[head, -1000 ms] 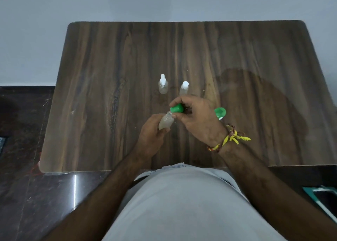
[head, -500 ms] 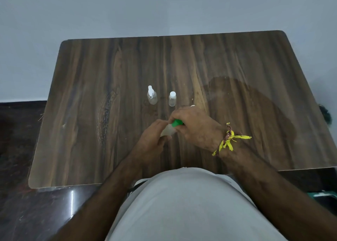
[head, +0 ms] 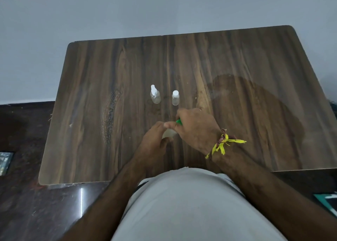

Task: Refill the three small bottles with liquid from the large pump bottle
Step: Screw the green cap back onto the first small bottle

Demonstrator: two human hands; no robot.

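My left hand [head: 153, 144] grips a small pale bottle [head: 168, 133] above the near middle of the wooden table [head: 91, 113]. My right hand [head: 197, 129] covers the bottle's top and pinches its green cap [head: 179, 121], of which only a sliver shows. Farther back stand two small clear bottles: one with a white spray top [head: 155, 95] on the left, one with a white screw cap [head: 175, 98] on the right. The large pump bottle is hidden behind my right hand.
A dark round stain [head: 255, 113] marks the table's right half. The table's far edge meets a pale wall. Dark glossy floor lies to the left, with a small dark object [head: 5, 160] on it. A green-edged object [head: 328, 202] lies at lower right.
The camera has tilted, so the table sits lower in view. My right hand has closed over the green cap, and the green pump part seen beside my wrist is hidden now.
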